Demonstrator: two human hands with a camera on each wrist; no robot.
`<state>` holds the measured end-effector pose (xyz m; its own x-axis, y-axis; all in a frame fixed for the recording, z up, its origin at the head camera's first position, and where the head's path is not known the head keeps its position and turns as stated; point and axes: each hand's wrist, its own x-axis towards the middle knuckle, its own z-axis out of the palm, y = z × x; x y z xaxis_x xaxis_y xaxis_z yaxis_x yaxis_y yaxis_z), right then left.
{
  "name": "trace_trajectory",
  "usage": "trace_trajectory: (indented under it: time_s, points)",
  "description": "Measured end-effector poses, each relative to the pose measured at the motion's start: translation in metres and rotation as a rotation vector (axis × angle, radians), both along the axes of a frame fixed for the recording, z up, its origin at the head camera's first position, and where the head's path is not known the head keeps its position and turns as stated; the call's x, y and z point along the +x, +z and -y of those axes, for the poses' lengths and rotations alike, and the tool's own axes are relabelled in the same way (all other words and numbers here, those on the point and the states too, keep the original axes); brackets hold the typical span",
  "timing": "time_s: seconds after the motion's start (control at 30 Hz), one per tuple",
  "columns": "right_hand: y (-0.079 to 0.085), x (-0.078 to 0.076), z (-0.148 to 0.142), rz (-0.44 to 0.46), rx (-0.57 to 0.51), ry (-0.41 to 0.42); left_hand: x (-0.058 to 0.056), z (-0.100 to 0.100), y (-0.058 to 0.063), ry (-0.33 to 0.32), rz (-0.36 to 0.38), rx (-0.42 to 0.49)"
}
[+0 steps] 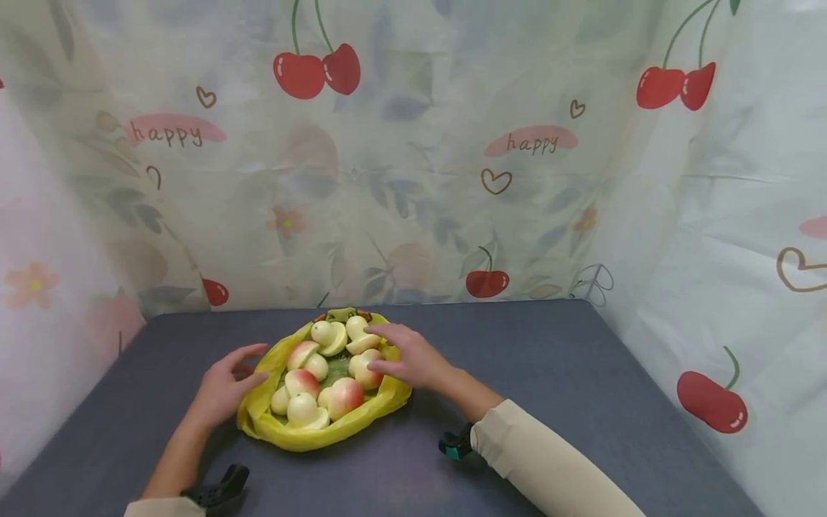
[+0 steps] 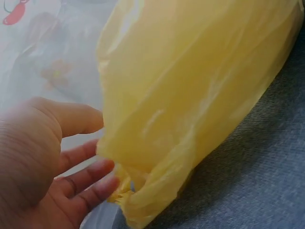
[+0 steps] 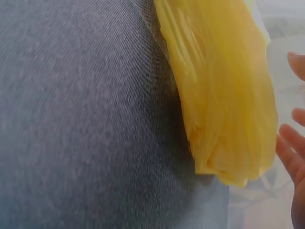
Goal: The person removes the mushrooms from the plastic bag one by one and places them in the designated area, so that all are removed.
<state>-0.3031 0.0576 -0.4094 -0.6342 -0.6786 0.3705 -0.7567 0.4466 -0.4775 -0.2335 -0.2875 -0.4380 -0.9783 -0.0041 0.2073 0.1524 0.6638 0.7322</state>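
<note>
A yellow plastic bag (image 1: 310, 438) lies on the table with its mouth spread wide and its rim folded into a ring. Inside it are several rounded cream pieces, some blushed pink-red like peaches (image 1: 347, 397), over a green patterned base. My left hand (image 1: 222, 388) is at the bag's left rim, fingers loosely bent and thumb apart; in the left wrist view its fingertips meet the yellow film (image 2: 176, 90). At the right rim is my right hand (image 1: 413, 359), its fingers spread and reaching over the edge. Neither hand grips anything.
The dark grey table (image 1: 530, 373) extends around the bag. A pale curtain (image 1: 413, 143) printed with cherries and flowers hangs behind and on both sides. Dark bands (image 1: 220, 488) with small devices sit on both wrists.
</note>
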Motion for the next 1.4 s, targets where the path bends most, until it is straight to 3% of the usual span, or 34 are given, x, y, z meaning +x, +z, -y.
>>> trace_trajectory:
  time_s: [0.2,0.63,0.9,1.4]
  points:
    - [-0.001,0.0,0.011,0.032,0.096,0.001,0.002,0.001,0.001,0.031,0.062,-0.016]
    - [-0.012,-0.003,0.019,0.011,0.22,0.038,-0.001,0.004,-0.006,-0.021,0.129,0.01]
    - [-0.014,0.0,0.017,0.025,0.26,0.016,-0.001,0.005,-0.009,-0.053,0.141,0.029]
    - [-0.015,0.0,0.014,-0.086,0.319,0.033,-0.001,0.009,-0.008,-0.041,0.232,0.092]
